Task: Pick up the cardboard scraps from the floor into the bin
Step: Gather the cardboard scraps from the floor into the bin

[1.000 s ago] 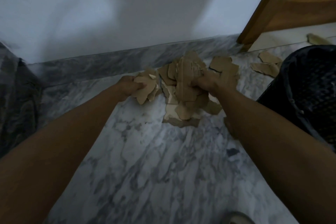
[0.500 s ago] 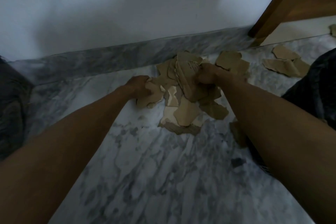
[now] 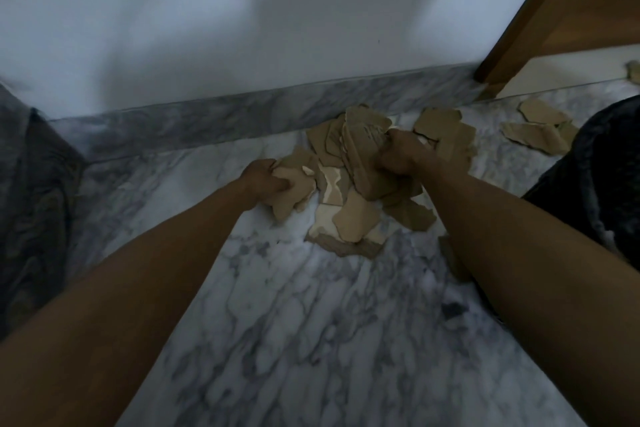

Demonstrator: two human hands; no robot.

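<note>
A pile of torn brown cardboard scraps [image 3: 349, 218] lies on the marble floor near the skirting. My left hand [image 3: 265, 180] is closed on a few scraps [image 3: 294, 191] at the pile's left edge. My right hand [image 3: 398, 156] grips an upright bundle of scraps [image 3: 363, 139] at the top of the pile. More scraps [image 3: 446, 130] lie behind that hand, and a separate group of scraps [image 3: 536, 128] sits further right. The dark mesh bin [image 3: 602, 177] is partly in view at the right edge, beside my right forearm.
A white wall with a grey marble skirting [image 3: 207, 121] runs across behind the pile. A wooden door frame [image 3: 512, 38] stands at the upper right. One scrap [image 3: 635, 71] lies past the threshold. Another piece [image 3: 453, 260] pokes out under my right forearm.
The view has shifted left, so less of the bin shows. My left hand has dropped lower onto the floor with its scraps. My right hand has kept its bundle.
</note>
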